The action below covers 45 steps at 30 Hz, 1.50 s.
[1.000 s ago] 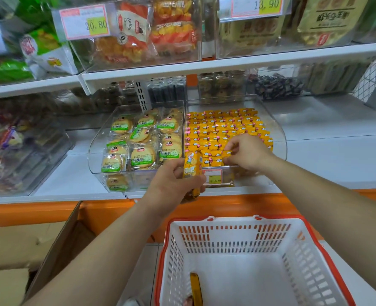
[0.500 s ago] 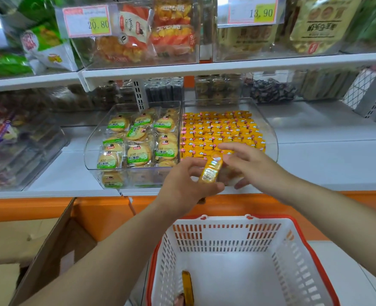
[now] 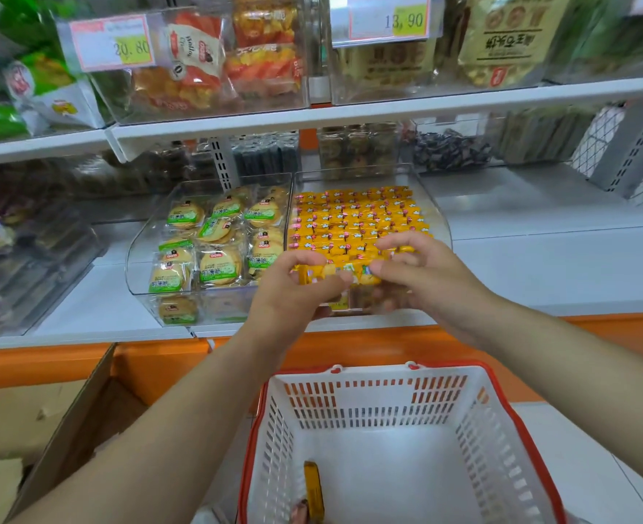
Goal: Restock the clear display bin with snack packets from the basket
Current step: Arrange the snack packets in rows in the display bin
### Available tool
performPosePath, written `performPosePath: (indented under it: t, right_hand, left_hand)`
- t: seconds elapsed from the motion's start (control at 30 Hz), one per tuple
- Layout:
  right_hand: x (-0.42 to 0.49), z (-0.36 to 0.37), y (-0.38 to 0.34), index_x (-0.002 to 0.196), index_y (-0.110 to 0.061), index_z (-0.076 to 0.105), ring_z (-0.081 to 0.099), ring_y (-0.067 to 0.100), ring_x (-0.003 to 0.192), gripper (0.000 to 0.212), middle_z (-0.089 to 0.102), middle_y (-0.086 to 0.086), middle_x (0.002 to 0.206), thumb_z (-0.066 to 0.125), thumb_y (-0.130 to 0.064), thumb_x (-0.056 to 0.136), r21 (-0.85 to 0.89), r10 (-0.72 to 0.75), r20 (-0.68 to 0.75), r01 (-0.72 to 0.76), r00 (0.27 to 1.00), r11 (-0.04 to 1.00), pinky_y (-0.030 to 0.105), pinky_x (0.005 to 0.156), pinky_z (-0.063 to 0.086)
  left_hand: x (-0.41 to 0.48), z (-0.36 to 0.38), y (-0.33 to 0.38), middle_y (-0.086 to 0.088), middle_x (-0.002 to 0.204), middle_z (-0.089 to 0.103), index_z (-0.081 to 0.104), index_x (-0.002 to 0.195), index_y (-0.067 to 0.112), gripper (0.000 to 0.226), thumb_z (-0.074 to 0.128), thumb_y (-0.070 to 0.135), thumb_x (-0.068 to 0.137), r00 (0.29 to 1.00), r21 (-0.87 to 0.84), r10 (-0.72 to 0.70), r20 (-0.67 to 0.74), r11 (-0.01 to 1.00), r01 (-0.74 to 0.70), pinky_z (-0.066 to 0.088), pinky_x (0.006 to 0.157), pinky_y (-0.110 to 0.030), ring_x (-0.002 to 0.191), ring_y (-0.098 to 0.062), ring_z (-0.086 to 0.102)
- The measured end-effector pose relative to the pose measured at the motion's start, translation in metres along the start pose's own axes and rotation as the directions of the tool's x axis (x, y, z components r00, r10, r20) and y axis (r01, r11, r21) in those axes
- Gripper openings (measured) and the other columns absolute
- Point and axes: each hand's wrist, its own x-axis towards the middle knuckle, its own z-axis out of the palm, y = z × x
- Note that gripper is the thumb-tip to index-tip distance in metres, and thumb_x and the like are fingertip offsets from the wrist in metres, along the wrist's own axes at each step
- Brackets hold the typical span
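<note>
Holding: left grip [image 3: 293, 293] and right grip [image 3: 429, 277] pinch one packet [image 3: 335, 274] by its ends.
Bin [image 3: 441, 221]: centre frame, yellow rows.
Basket [image 3: 373, 410]: bottom, second packet [image 3: 314, 485].

Light is bright and even, with faint, soft shadows. Just above the basket [image 3: 373, 373], the left hand [image 3: 293, 293], right hand [image 3: 425, 276] and the yellow packet [image 3: 335, 274] they hold are smeared by motion. Higher above the basket, the price tags [image 3: 388, 18] look washed out with glare, and the shelf [image 3: 388, 110] bows toward the frame's edges.
</note>
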Motion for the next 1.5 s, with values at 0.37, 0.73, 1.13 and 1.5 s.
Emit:
performPosePath:
  t: [0.37, 0.73, 1.13, 1.5]
  right_hand:
    - [0.036, -0.044, -0.012, 0.107, -0.031, 0.063, 0.066, 0.016, 0.077, 0.028, 0.065, -0.002, 0.099, 0.074, -0.014, 0.087, -0.283, -0.323, -0.280, 0.243, 0.904, 0.928, 0.040, 0.076, 0.059]
    - [0.061, -0.038, 0.029, 0.113, -0.032, 0.063, 0.067, 0.007, 0.079, 0.035, 0.063, -0.007, 0.108, 0.078, -0.020, 0.084, -0.675, -0.284, -0.033, 0.188, 0.958, 0.714, 0.022, 0.072, 0.050]
    - [0.061, -0.054, 0.038, 0.100, -0.036, 0.067, 0.069, 0.022, 0.088, 0.018, 0.062, 0.002, 0.105, 0.067, -0.020, 0.093, -0.477, -0.224, -0.053, 0.172, 0.973, 0.862, 0.047, 0.082, 0.060]
    - [0.071, -0.026, 0.029, 0.097, -0.029, 0.070, 0.065, 0.006, 0.078, 0.011, 0.068, -0.010, 0.092, 0.074, -0.023, 0.088, -0.648, -0.374, 0.010, 0.291, 0.928, 0.704, 0.018, 0.067, 0.047]
  left_hand:
    - [0.029, 0.024, -0.008, 0.006, 0.100, 0.070, 0.064, 0.108, 0.022, 0.023, 0.077, 0.022, 0.088, 0.976, 0.480, 0.201, -0.087, 0.867, -0.136, 0.060, 0.081, -0.041, 0.093, -0.016, 0.068]
    - [0.083, 0.008, -0.038, 0.008, 0.143, 0.054, 0.049, 0.145, 0.031, 0.060, 0.061, 0.058, 0.093, 0.921, 0.908, 0.241, 0.305, 0.219, -0.358, 0.041, 0.106, -0.039, 0.129, -0.018, 0.044]
    - [0.131, 0.036, -0.013, 0.009, 0.085, 0.070, 0.074, 0.090, 0.025, 0.006, 0.069, 0.023, 0.093, 0.969, 0.790, 0.124, 0.212, 0.563, -0.245, 0.055, 0.069, -0.030, 0.083, -0.013, 0.065]
    - [0.124, 0.022, -0.016, 0.008, 0.085, 0.065, 0.061, 0.082, 0.029, 0.020, 0.064, 0.016, 0.098, 0.954, 0.686, 0.212, 0.211, 0.663, -0.299, 0.049, 0.061, -0.019, 0.078, -0.007, 0.061]
